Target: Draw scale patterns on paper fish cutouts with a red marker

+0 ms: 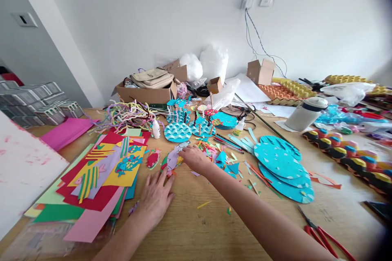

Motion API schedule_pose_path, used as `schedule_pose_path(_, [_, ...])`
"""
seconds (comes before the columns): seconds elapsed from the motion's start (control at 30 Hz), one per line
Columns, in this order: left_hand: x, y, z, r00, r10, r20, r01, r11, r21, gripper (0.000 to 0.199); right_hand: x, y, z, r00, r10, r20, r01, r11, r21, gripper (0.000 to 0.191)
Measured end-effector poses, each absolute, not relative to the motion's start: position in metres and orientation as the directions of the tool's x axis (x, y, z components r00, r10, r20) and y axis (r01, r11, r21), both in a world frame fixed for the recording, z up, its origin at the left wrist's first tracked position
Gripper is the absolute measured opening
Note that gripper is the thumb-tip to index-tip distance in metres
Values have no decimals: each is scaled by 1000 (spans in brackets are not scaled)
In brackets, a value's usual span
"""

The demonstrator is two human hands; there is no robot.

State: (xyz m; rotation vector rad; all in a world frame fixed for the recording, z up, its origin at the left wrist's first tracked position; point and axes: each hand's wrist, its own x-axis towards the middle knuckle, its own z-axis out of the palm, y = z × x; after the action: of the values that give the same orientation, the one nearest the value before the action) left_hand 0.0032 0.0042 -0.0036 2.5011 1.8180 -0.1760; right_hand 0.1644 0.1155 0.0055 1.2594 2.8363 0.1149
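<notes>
My left hand (155,193) lies on the wooden table with fingers spread. Its fingertips touch the lower edge of a small group of fish-like paper cutouts. A purple paper cutout (173,158) lies on top of that group. From the right, my right hand (193,158) reaches in with its fingers bent together at the edge of the purple cutout; the fingertips are partly hidden. Left of the group rests a red fish-like cutout (153,158). Colourful paper scraps (228,164) are strewn just right of my right hand.
Stacked coloured paper (82,214) lies at left. Glue bottles (156,129) (239,127), wavy blue discs (177,132) and pipe cleaners (128,116) stand or lie behind. Blue ovals (275,157), red-handled scissors (321,232) and a white tumbler (306,114) are at right.
</notes>
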Motion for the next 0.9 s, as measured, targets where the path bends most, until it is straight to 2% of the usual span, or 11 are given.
schedule_pose_path(0.43, [3,7,-9,309,949,-64,951,-310,-11,47,162,116,11,-661,750,8,749,660,62,22])
schedule_pose_path(0.67, [-2,1,-8,372,927,43,925,-374,65,44,165,78,34,-669,741,50,743,669,26,16])
schedule_pose_path(0.77, [-5,-13,2,447,887,116,879,-459,125,38,172,49,43,-687,725,45,726,688,-9,12])
schedule_pose_path(0.9, [-11,-36,12,511,827,235,806,-556,202,24,188,17,50,-690,723,-28,719,680,-146,9])
